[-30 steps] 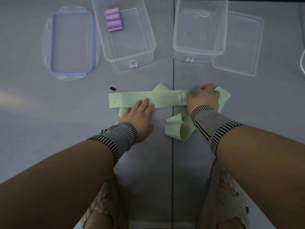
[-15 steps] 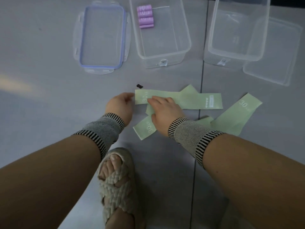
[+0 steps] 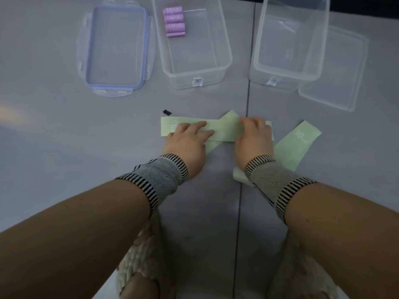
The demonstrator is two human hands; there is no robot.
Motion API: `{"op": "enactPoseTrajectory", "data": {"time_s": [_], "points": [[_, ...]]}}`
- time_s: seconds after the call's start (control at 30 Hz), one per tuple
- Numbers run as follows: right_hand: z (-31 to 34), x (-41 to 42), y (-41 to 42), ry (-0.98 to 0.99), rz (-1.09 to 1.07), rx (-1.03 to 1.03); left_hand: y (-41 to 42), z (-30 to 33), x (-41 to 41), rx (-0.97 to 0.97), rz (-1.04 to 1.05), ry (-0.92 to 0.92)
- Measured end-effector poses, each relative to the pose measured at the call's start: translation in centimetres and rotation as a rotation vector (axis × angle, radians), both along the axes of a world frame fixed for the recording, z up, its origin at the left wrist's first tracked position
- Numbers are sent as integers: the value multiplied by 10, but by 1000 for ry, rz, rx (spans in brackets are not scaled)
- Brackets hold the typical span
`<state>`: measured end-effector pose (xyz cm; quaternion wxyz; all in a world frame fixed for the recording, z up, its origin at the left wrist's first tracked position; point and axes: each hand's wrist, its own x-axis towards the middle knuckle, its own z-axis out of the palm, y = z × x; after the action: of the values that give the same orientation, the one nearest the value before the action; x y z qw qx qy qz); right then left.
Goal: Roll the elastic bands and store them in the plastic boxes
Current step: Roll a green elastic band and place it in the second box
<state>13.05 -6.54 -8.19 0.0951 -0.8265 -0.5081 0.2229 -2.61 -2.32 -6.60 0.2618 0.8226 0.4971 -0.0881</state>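
Observation:
A pale green elastic band (image 3: pixel 224 131) lies flat and stretched out left to right on the grey floor. My left hand (image 3: pixel 187 143) rests flat on its left part, fingers extended. My right hand (image 3: pixel 253 139) covers the band's right end with its fingers curled over it. More green bands lie underneath and beside it: one marked "30" (image 3: pixel 299 139) angles off to the right, and another end (image 3: pixel 238 175) pokes out by my right wrist. Three purple rolled bands (image 3: pixel 174 21) sit in the far left corner of the left plastic box (image 3: pixel 195 77). The right plastic box (image 3: pixel 278 75) holds nothing.
A blue-rimmed lid (image 3: pixel 117 45) lies left of the boxes and a plain clear lid (image 3: pixel 336 70) lies right of them. A small black speck (image 3: pixel 167 112) sits by the band's left end. My sandalled feet (image 3: pixel 142 266) are below my arms.
My right hand has moved from the band's left end to its right end. My left hand has shifted right onto the band. The view has swung slightly.

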Motion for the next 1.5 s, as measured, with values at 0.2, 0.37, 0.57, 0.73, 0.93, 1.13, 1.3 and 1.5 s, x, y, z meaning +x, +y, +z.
{"op": "enactPoseTrajectory", "data": {"time_s": [0.2,0.37,0.57,0.73,0.93,1.13,1.3,1.5], "points": [[3,50,-6,227,-569,-69,-11,-2,45,-105,-182,131],[9,54,4,499,-492,-112,-13,-1,59,-73,-102,41],[28,40,13,1003,-670,9,-11,15,70,-14,121,-273],[75,33,26,1047,-539,-16,10,58,59,7,301,-385],[173,22,32,587,-51,188,28,164,30,49,251,-406],[289,-1,15,445,150,373,13,269,12,136,276,-529],[370,-8,-15,394,170,441,-24,346,6,170,313,-633],[437,-6,-64,447,187,437,-68,403,4,157,350,-816]]}}
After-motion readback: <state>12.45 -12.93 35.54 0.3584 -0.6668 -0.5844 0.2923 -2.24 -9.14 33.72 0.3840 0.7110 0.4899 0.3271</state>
